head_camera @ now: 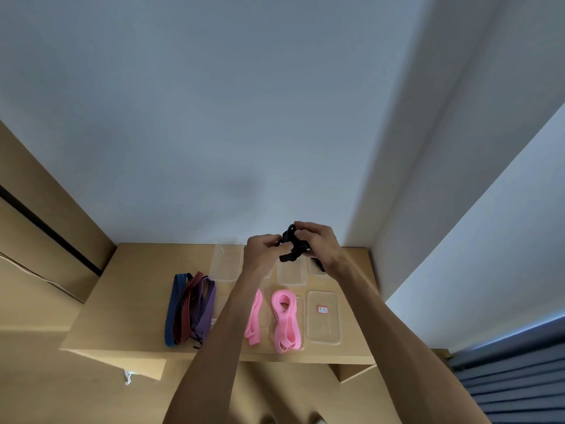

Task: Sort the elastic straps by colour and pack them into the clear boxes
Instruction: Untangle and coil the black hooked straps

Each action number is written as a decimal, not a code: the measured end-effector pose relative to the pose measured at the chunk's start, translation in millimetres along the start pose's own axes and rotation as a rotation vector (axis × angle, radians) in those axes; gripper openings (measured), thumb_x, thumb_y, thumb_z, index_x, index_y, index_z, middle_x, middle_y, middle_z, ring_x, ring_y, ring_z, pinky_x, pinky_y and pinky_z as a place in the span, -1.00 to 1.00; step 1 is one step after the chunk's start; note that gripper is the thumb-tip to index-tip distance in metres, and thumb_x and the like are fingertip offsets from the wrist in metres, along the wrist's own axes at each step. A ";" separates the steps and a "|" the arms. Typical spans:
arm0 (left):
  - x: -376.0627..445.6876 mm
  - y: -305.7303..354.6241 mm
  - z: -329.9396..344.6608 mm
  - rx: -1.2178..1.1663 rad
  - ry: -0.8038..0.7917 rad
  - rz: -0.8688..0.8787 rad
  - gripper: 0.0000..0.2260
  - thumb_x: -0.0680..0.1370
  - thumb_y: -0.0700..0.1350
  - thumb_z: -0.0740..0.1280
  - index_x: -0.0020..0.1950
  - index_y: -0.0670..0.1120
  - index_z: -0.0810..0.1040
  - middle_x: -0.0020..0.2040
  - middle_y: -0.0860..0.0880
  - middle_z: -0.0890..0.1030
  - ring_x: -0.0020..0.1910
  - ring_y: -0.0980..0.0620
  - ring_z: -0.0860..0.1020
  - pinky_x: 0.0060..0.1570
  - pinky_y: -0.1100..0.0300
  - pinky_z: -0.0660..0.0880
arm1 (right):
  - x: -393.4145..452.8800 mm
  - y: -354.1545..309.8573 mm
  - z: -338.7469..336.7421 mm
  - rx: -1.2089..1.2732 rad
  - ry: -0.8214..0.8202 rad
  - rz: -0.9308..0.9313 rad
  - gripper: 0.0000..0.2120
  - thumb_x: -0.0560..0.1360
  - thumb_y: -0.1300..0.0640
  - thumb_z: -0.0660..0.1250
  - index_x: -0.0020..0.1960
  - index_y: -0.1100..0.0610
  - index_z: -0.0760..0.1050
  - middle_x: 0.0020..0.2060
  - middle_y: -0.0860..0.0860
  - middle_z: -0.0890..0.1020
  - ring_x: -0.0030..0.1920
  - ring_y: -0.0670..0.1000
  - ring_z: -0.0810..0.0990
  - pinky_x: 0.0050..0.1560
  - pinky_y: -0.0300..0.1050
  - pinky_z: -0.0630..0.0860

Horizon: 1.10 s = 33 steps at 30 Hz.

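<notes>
Up above the far side of the wooden table [128, 301], both hands work a bunched black strap [290, 244]. From the head camera, the left hand [265, 250] pinches its left edge with curled fingers, and the right hand [318, 247] curls over its top and right side. They hold it in the air over the far row of clear boxes [292, 273]. Another dark strap [319, 266] lies in the far right box, partly hidden by the right wrist. Nearer, two pink straps [286, 319] lie across flat clear lids, and a further lid [323, 318] with a small red label sits to their right. On the left lie blue, red-striped and purple straps [191, 310], side by side and overlapping.
</notes>
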<state>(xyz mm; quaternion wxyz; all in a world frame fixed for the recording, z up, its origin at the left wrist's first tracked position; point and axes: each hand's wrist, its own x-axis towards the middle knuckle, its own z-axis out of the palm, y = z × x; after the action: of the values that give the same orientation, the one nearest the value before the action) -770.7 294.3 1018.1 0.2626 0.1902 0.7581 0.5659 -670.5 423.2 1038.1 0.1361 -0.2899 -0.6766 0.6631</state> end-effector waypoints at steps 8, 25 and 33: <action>1.9 -2.3 1.2 -0.045 0.103 -0.044 -0.85 0.43 -0.17 0.51 -0.07 0.05 0.68 -0.20 0.02 0.72 -0.10 0.01 0.69 0.03 0.07 0.61 | -6.3 30.7 8.0 0.052 0.063 -0.006 -0.65 0.55 0.30 0.34 0.33 0.21 0.54 -0.01 0.01 0.68 -0.03 -0.04 0.66 -0.05 -0.23 0.59; 10.5 -17.4 8.6 0.081 -0.005 0.124 -0.84 0.45 -0.11 0.48 -0.06 0.15 0.63 -0.24 0.10 0.71 -0.20 0.13 0.67 -0.12 0.23 0.55 | -10.4 46.5 13.1 0.135 0.451 -0.051 -0.75 0.36 0.26 0.45 0.01 0.11 0.53 -0.12 0.01 0.72 -0.08 0.03 0.70 -0.03 0.00 0.63; 10.8 -54.5 46.5 0.164 -0.083 0.127 -0.77 0.46 -0.22 0.40 0.03 0.04 0.73 -0.24 0.15 0.70 -0.23 0.22 0.62 -0.18 0.45 0.46 | -23.4 87.9 0.8 -0.123 0.483 0.035 -0.81 0.41 0.28 0.44 0.02 0.21 0.65 -0.19 0.03 0.69 -0.15 0.01 0.67 -0.14 -0.19 0.59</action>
<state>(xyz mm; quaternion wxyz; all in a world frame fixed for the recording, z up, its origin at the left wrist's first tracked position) -750.1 320.2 953.6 0.2411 0.2821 0.7767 0.5090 -633.7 405.0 956.9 0.2646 -0.4595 -0.6584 0.5342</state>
